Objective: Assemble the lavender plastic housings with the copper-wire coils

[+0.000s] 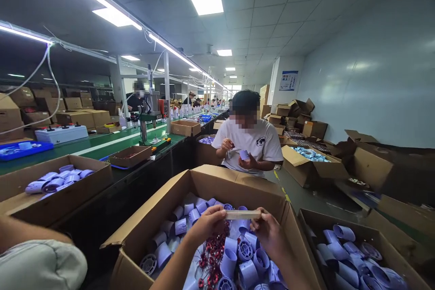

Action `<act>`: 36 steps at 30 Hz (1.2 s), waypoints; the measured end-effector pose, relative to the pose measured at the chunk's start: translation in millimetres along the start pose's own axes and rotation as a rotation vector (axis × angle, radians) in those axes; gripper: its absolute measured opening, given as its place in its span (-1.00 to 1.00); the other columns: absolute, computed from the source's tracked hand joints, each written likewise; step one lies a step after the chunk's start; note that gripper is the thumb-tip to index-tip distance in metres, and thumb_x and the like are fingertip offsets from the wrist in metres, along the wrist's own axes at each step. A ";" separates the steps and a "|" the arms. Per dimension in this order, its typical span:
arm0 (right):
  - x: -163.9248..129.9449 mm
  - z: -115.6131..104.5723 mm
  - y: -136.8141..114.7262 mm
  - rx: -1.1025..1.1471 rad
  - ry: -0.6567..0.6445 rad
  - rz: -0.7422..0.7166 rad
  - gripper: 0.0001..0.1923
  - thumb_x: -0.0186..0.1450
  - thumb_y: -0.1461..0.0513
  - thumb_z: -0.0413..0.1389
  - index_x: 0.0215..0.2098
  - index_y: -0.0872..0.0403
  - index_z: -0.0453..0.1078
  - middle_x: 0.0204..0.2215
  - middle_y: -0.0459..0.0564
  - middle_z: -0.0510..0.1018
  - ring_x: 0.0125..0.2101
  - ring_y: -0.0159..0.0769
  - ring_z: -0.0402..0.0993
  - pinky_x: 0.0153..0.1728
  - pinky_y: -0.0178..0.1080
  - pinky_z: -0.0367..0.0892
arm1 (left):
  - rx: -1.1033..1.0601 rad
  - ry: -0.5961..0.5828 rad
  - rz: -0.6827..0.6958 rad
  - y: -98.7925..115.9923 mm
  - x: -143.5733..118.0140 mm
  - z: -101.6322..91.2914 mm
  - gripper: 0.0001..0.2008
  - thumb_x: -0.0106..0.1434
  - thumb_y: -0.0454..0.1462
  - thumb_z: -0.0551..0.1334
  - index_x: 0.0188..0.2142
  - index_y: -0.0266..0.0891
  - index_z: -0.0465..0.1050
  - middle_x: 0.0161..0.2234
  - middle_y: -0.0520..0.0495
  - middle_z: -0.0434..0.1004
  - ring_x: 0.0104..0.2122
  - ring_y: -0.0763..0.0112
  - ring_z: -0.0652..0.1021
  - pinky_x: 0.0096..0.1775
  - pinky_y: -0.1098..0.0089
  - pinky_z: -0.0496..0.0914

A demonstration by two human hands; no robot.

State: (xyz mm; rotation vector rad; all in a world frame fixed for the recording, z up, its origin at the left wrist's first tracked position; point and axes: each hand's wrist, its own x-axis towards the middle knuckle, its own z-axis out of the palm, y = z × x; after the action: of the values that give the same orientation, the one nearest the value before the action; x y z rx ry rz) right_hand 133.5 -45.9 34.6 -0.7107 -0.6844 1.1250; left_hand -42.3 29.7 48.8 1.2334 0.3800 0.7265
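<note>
Between my two hands a pale, flat strip (243, 215) is stretched level above a large cardboard box (234, 174); its exact kind I cannot make out. My left hand (211, 224) pinches one end, and my right hand (267, 229) pinches the other. Below them the box holds many lavender plastic cylinders (228, 260), some with slotted round ends. A tangle of small red parts with thin wires (212, 258) lies among these cylinders.
Across the box a co-worker (249, 140) holds a lavender cylinder and a small dark piece. Boxes of cylinders stand at right (353, 253) and left (68, 179). A green conveyor bench (98, 142) with a press (149, 113) runs along the left. Someone's arm (30, 231) enters at lower left.
</note>
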 end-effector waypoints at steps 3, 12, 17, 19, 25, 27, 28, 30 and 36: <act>-0.1 7.9 10.4 0.025 0.002 0.133 -0.78 -0.05 0.11 0.24 -0.54 0.03 0.35 -0.64 -0.15 0.39 -0.61 -0.37 0.28 -0.56 -0.30 0.21 | 0.102 -0.019 -0.014 -4.2 -0.9 6.6 -0.48 -0.07 0.12 0.34 -0.60 -0.22 0.17 -0.72 0.20 0.08 -0.69 0.64 0.08 -0.56 0.46 -0.08; -1.3 9.9 20.8 -0.252 -0.062 0.220 -0.44 -0.02 -0.17 0.21 -0.23 0.03 0.44 -0.48 -0.04 0.55 -0.46 -0.23 0.46 -0.57 -0.29 0.28 | 0.525 0.171 0.103 -25.8 -16.3 22.4 -0.63 0.13 0.03 0.19 -0.51 -0.23 0.29 -0.53 0.09 0.24 -0.46 0.45 0.25 -0.38 0.42 0.13; -4.6 16.0 22.7 -0.460 -0.167 0.155 -0.55 -0.16 -0.05 0.36 -0.46 0.09 0.48 -0.65 -0.13 0.46 -0.59 -0.36 0.34 -0.61 -0.35 0.18 | 0.510 0.214 0.108 -28.6 -23.8 24.9 -0.62 0.13 0.05 0.18 -0.47 -0.24 0.36 -0.50 0.05 0.30 -0.43 0.42 0.29 -0.36 0.41 0.16; -4.8 19.3 22.5 -0.484 -0.166 0.134 -0.56 -0.17 -0.06 0.35 -0.52 0.09 0.45 -0.72 -0.18 0.39 -0.65 -0.41 0.25 -0.62 -0.35 0.16 | 0.434 0.229 0.093 -27.8 -25.1 23.2 -0.57 0.10 0.10 0.20 -0.47 -0.24 0.34 -0.53 0.07 0.26 -0.48 0.46 0.25 -0.41 0.43 0.14; -8.5 21.4 28.3 -0.497 -0.101 0.078 -0.61 -0.06 -0.04 0.30 -0.51 0.10 0.44 -0.70 -0.18 0.38 -0.66 -0.43 0.22 -0.61 -0.33 0.16 | 0.293 0.253 0.086 -25.7 -28.4 23.6 -0.45 0.02 0.23 0.19 -0.48 -0.21 0.21 -0.58 0.16 0.11 -0.56 0.55 0.12 -0.49 0.46 0.03; -10.5 20.7 31.0 -0.526 -0.085 0.072 -0.64 -0.03 -0.02 0.29 -0.50 0.10 0.45 -0.69 -0.17 0.39 -0.64 -0.41 0.24 -0.60 -0.33 0.16 | 0.337 0.227 0.092 -27.2 -29.7 25.2 -0.44 -0.05 0.21 0.27 -0.44 -0.21 0.21 -0.54 0.15 0.13 -0.53 0.55 0.14 -0.48 0.47 0.05; -11.1 20.2 31.8 -0.532 -0.090 0.080 -0.65 -0.03 -0.01 0.29 -0.51 0.10 0.45 -0.68 -0.17 0.40 -0.64 -0.41 0.25 -0.60 -0.33 0.16 | 0.365 0.213 0.088 -28.2 -30.3 25.6 -0.44 -0.09 0.18 0.31 -0.43 -0.22 0.22 -0.54 0.16 0.14 -0.53 0.55 0.14 -0.48 0.47 0.05; -11.1 18.9 32.0 -0.507 -0.117 0.127 -0.64 -0.07 -0.01 0.31 -0.55 0.10 0.43 -0.69 -0.18 0.39 -0.65 -0.43 0.23 -0.61 -0.34 0.14 | 0.426 0.200 0.072 -29.8 -31.4 25.1 -0.46 -0.10 0.13 0.36 -0.45 -0.22 0.22 -0.55 0.17 0.12 -0.53 0.55 0.14 -0.49 0.48 0.04; -8.4 12.7 23.1 -0.407 -0.159 0.257 -0.55 -0.19 -0.05 0.37 -0.58 0.10 0.39 -0.74 -0.20 0.35 -0.70 -0.48 0.18 -0.64 -0.37 0.08 | 0.564 0.212 0.073 -24.0 -33.0 22.7 -0.55 0.09 0.10 0.21 -0.51 -0.25 0.27 -0.58 0.11 0.20 -0.55 0.52 0.21 -0.50 0.47 0.08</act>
State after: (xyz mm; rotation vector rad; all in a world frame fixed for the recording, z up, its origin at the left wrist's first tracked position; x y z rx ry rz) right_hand 108.4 -45.7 22.7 -1.0858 -0.9940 1.3023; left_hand -44.8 -12.7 29.4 1.7099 0.7530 0.8472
